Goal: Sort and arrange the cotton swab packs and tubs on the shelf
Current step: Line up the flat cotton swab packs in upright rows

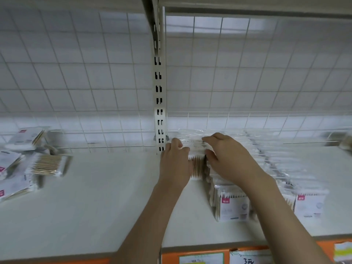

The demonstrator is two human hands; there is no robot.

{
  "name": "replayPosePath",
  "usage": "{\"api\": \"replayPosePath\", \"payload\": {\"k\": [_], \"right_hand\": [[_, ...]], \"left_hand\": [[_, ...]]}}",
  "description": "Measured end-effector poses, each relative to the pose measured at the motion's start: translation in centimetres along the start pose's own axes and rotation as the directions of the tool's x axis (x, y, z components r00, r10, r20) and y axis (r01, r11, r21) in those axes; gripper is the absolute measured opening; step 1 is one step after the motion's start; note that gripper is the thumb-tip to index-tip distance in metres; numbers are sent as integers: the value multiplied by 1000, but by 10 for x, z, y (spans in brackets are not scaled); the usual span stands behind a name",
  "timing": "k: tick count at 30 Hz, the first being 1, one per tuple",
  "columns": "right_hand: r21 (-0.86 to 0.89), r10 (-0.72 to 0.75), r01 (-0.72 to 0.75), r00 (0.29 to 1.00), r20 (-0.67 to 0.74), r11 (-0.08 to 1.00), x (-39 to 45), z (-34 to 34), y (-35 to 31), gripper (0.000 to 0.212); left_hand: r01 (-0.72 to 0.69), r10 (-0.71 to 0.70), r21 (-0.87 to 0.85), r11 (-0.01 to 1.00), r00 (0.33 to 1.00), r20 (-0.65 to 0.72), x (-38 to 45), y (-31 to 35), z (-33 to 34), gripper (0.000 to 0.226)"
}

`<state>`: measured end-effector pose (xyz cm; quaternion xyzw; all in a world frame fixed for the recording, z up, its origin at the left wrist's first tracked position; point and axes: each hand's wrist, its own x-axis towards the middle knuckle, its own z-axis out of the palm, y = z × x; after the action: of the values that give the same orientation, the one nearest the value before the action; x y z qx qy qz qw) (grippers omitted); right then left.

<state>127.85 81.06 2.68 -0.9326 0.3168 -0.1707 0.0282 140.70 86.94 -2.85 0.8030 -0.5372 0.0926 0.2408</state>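
Reaching forward over the shelf (114,197), both forearms stretch up from the bottom edge and meet at the rear beside the slotted upright (159,103). The left hand (176,161) curls its fingers round the left end of a clear cotton swab pack (198,164), thumb side up. The right hand (226,155) arches over the same pack, fingertips hooked on its top edge and thumb pressing its front, so both grips are closed on it. The pack sits at the back of a row of packs (266,168) running toward the front. Loose packs (47,164) lie scattered far left.
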Motion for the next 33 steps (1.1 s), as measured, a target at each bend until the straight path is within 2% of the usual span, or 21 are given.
{"api": "replayPosePath", "payload": {"k": [4, 7, 15, 19, 25, 33], "right_hand": [[17, 17, -17, 1000, -4, 1000, -3, 7, -18, 34], [46, 14, -14, 1000, -3, 999, -3, 17, -41, 35], [168, -31, 30, 1000, 2, 985, -1, 55, -125, 37], [227, -131, 115, 990, 56, 967, -2, 75, -183, 40], [297, -233, 196, 968, 95, 935, 2, 96, -273, 40], [312, -257, 199, 954, 157, 929, 1, 127, -360, 40]], "left_hand": [[21, -19, -76, 997, 999, 32, -10, -8, -8, 69], [78, -72, -114, 990, 996, 54, -26, -23, -25, 77], [245, -246, -39, 969, 969, -6, -93, -110, -86, 53], [357, -357, -11, 934, 933, -38, -126, -162, -119, 46], [484, -482, 12, 875, 873, -72, -172, -235, -163, 42], [592, -592, -30, 805, 798, -113, -220, -320, -204, 44]]}}
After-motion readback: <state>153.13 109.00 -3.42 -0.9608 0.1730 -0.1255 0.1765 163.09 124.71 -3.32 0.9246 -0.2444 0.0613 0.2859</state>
